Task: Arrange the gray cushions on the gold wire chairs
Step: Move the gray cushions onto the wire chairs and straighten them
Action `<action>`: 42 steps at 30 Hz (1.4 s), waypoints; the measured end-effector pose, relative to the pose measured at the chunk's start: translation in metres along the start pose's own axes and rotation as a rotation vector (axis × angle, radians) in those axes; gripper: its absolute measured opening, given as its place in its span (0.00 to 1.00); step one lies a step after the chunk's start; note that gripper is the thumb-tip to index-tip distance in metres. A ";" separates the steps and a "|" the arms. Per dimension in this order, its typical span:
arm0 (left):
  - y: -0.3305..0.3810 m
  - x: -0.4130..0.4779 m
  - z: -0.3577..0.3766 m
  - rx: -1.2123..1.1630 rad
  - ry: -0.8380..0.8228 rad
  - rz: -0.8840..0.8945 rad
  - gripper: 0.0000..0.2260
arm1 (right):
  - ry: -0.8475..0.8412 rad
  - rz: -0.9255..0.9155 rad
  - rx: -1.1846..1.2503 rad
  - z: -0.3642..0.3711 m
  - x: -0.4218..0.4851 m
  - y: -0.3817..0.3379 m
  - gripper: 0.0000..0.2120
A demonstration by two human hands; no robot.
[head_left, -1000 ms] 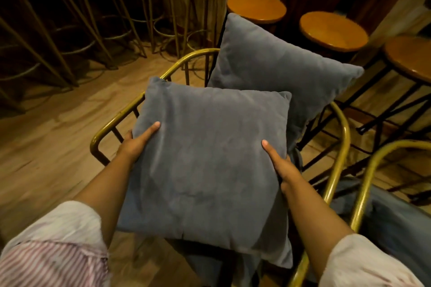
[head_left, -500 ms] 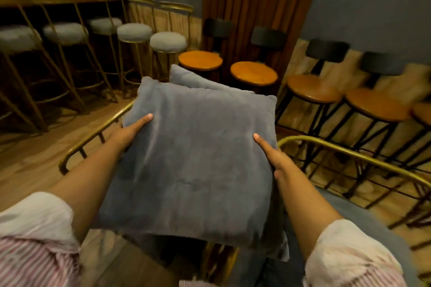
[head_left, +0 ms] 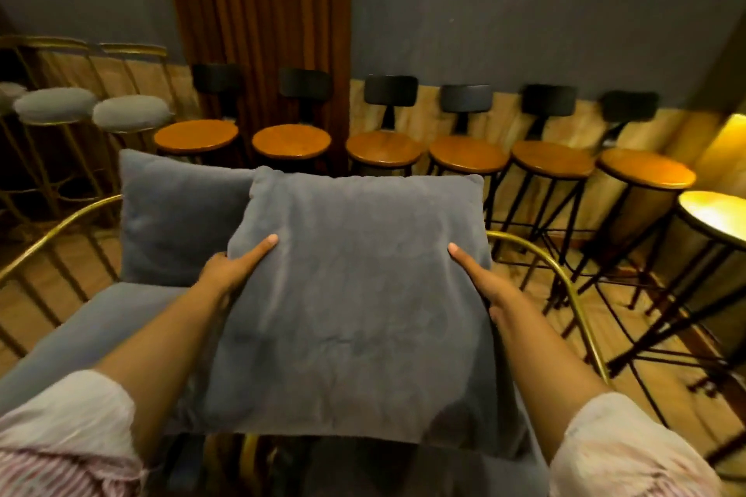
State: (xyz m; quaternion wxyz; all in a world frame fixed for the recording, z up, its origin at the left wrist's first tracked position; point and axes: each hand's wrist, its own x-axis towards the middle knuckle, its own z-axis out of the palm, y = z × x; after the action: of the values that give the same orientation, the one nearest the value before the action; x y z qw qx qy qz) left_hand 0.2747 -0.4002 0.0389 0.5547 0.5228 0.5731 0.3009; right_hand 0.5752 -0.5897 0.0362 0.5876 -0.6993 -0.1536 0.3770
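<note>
A person's left hand (head_left: 232, 268) and right hand (head_left: 482, 282) clasp a gray cushion (head_left: 351, 303) by its sides, above a gold wire chair (head_left: 565, 278). A second cushion (head_left: 177, 214) leans just behind. Half a second earlier it hung over the neighbouring chair; placement on this seat looks imminent.

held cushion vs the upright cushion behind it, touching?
Cannot tell. In the head view the held cushion overlaps the upright cushion's right edge, hiding any contact or gap.
</note>
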 end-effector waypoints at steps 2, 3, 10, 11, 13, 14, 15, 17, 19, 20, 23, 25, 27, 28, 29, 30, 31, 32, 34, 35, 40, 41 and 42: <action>0.007 0.012 0.034 0.026 -0.051 -0.058 0.47 | 0.047 -0.030 0.007 -0.028 0.012 -0.002 0.41; 0.010 0.019 0.049 0.050 -0.079 -0.067 0.46 | 0.066 -0.029 0.008 -0.039 0.020 -0.001 0.42; 0.029 0.099 0.155 0.097 -0.245 -0.127 0.41 | 0.176 -0.125 0.007 -0.094 0.108 -0.011 0.43; 0.031 0.118 0.170 0.096 -0.266 -0.141 0.43 | 0.192 -0.140 -0.006 -0.099 0.126 -0.015 0.40; 0.032 0.159 0.196 0.090 -0.318 -0.154 0.49 | 0.202 -0.146 0.005 -0.108 0.165 -0.019 0.39; 0.033 0.178 0.212 0.090 -0.347 -0.147 0.53 | 0.204 -0.149 0.005 -0.112 0.187 -0.021 0.41; 0.034 0.193 0.228 0.090 -0.372 -0.140 0.55 | 0.209 -0.154 0.005 -0.114 0.207 -0.023 0.43; 0.041 0.211 0.259 0.073 -0.419 -0.142 0.47 | 0.210 -0.161 0.053 -0.117 0.247 -0.019 0.49; 0.040 0.226 0.285 0.026 -0.421 -0.121 0.38 | 0.222 -0.133 0.119 -0.122 0.284 -0.012 0.54; 0.036 0.238 0.298 0.017 -0.418 -0.113 0.38 | 0.227 -0.134 0.144 -0.128 0.305 -0.005 0.56; 0.015 0.267 0.323 -0.033 -0.369 -0.014 0.41 | 0.267 -0.182 0.192 -0.137 0.348 0.015 0.55; -0.002 0.280 0.334 -0.086 -0.328 0.031 0.49 | 0.290 -0.212 0.209 -0.133 0.363 0.021 0.56; -0.019 0.290 0.341 -0.069 -0.288 0.059 0.54 | 0.307 -0.247 0.216 -0.128 0.374 0.027 0.56; -0.026 0.292 0.342 -0.087 -0.266 0.069 0.52 | 0.311 -0.261 0.219 -0.126 0.378 0.029 0.55; -0.034 0.295 0.345 -0.106 -0.245 0.072 0.48 | 0.316 -0.264 0.218 -0.125 0.381 0.034 0.55; -0.043 0.298 0.348 -0.118 -0.233 0.073 0.45 | 0.316 -0.270 0.216 -0.124 0.383 0.041 0.55; -0.050 0.300 0.351 -0.107 -0.223 0.065 0.43 | 0.321 -0.263 0.212 -0.123 0.385 0.047 0.56; -0.057 0.299 0.353 -0.102 -0.214 0.055 0.43 | 0.325 -0.254 0.210 -0.123 0.386 0.055 0.59; -0.068 0.298 0.353 -0.097 -0.196 0.017 0.47 | 0.343 -0.218 0.177 -0.124 0.385 0.072 0.64; -0.075 0.296 0.353 -0.073 -0.191 -0.004 0.53 | 0.349 -0.198 0.156 -0.125 0.382 0.082 0.65; -0.119 0.291 0.352 0.120 -0.264 -0.155 0.57 | 0.359 -0.021 -0.008 -0.129 0.361 0.147 0.61; -0.120 0.290 0.353 0.150 -0.264 -0.171 0.55 | 0.370 0.000 -0.027 -0.131 0.359 0.157 0.60; -0.120 0.290 0.354 0.149 -0.251 -0.175 0.53 | 0.385 0.012 -0.036 -0.132 0.359 0.163 0.58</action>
State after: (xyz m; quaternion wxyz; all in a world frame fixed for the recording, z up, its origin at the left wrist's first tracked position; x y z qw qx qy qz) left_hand 0.6267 -0.2454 -0.2373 0.6058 0.5440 0.5634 0.1401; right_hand 0.8717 -0.4898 -0.2382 0.5911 -0.7698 -0.0409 0.2373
